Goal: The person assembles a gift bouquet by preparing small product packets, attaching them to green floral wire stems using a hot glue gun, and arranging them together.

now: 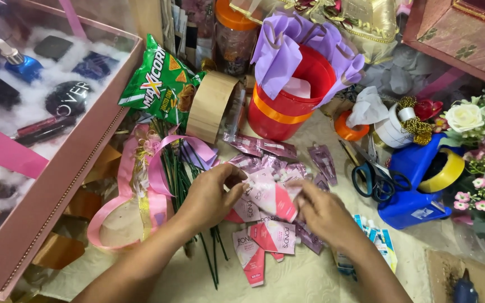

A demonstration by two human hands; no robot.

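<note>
Both hands work one small pink-and-white foil sachet [269, 197] above the loose pile on the cream cloth [310, 275]: left hand [211, 196] pinches its top edge, right hand [321, 212] grips its lower corner. Judged step: sorting sachets; the next move needs steady two-handed alignment.

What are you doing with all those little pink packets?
A person is sitting over a messy work surface. Their left hand and right hand both pinch one small pink sachet, held above a pile of similar pink and purple sachets. Nearby are green wire stems, a pink ribbon, a red bucket, scissors and a blue tape dispenser.
</note>
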